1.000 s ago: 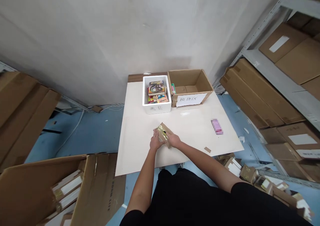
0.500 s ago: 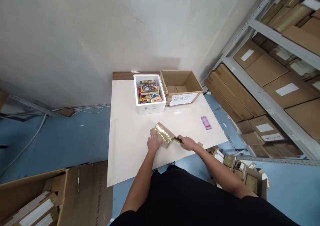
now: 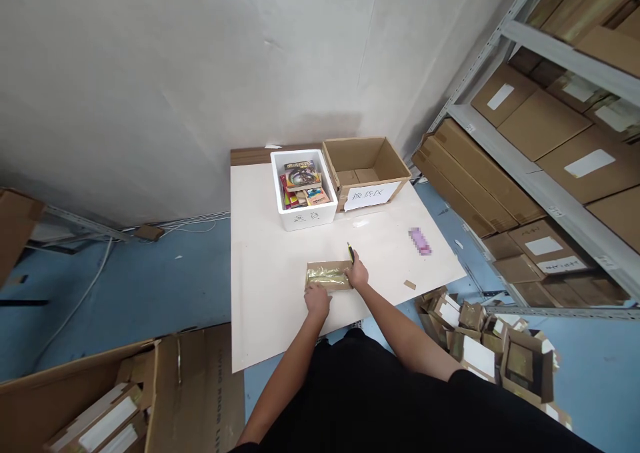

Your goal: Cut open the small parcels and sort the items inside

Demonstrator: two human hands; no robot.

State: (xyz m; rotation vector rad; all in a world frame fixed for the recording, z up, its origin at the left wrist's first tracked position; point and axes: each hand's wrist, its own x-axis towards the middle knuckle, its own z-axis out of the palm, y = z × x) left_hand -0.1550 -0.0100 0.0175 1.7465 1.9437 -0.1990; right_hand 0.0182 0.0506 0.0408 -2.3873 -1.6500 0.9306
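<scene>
A small flat cardboard box (image 3: pixel 328 276), its top covered with shiny clear tape, lies on the white table (image 3: pixel 270 306) in front of me. My left hand (image 3: pixel 318 299) grips its near left edge, fingers curled over the top. In my right hand (image 3: pixel 358 274) is a black and yellow utility knife (image 3: pixel 351 251), pointing away from me. That same hand rests against the box's right end, and its lower fingers are partly hidden.
Behind the box stand a white foam bin (image 3: pixel 307 219) of books and a cardboard carton (image 3: pixel 373 189) with a paper label. A pixelated pink item (image 3: pixel 420 241) and a cardboard scrap (image 3: pixel 410 284) lie to the right. Boxes fill the shelves (image 3: pixel 530 146); several cartons (image 3: pixel 480 353) crowd the floor.
The box has turned from slanted to nearly square with me. The knife has swung from pointing left at the box to pointing away, and my right hand has come against the box's end.
</scene>
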